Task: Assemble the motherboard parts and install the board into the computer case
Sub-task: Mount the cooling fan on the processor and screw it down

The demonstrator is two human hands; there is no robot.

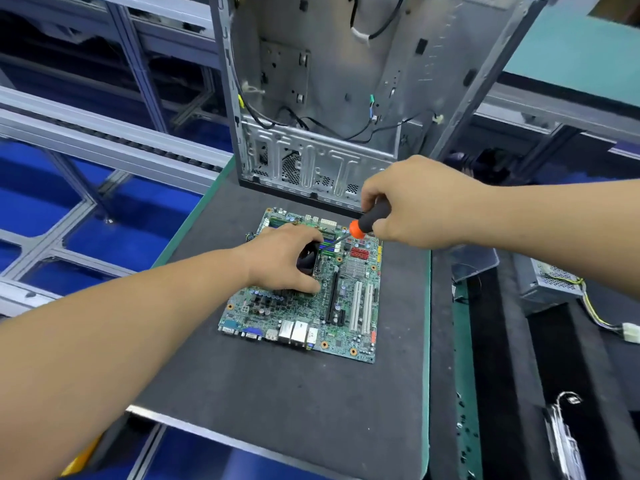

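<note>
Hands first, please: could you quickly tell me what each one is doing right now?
Left hand: curled round the black fan on the board.
Right hand: grips the screwdriver.

Two bare arms show. The left hand (280, 261) comes in from 8 o'clock and the right hand (415, 206) from 3 o'clock. No sleeves, gloves, rings or watch.

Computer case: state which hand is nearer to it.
Right. The right hand, gripping the screwdriver, is just before the computer case; the left hand sits farther back on the motherboard.
</note>
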